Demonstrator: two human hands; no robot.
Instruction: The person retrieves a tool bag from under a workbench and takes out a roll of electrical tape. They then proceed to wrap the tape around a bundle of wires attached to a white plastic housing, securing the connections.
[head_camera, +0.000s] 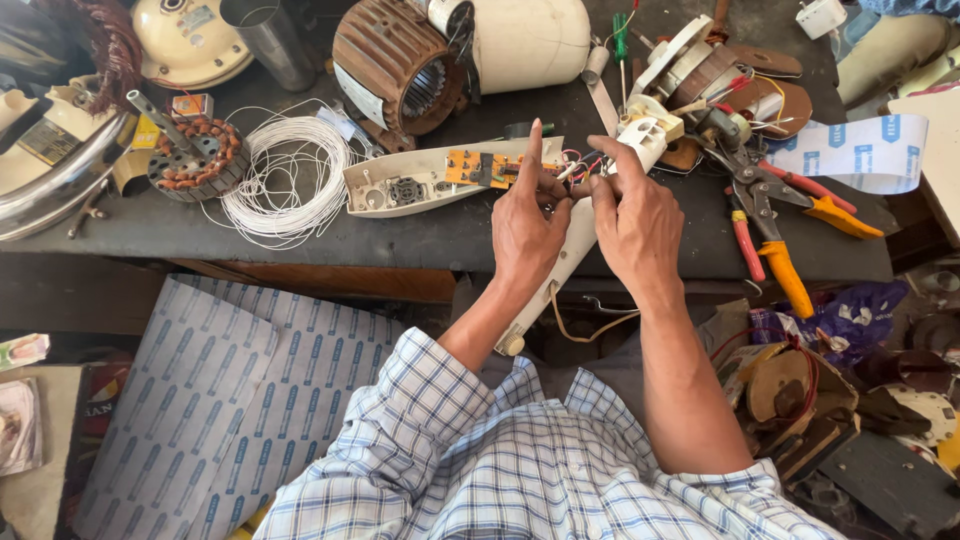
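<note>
Seemingly light and rigid, a long cream plastic housing (565, 262) slants from workbench edge (300, 240) to lap; left hand (525, 228) and right hand (635, 225) pinch its thin, fragile coloured wires (578, 168) near the top, beside an orange circuit board (480, 168).

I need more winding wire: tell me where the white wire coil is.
In the head view the white wire coil lies on the dark workbench, left of the person's left hand, between the copper-wound stator and the opened white housing.
</note>
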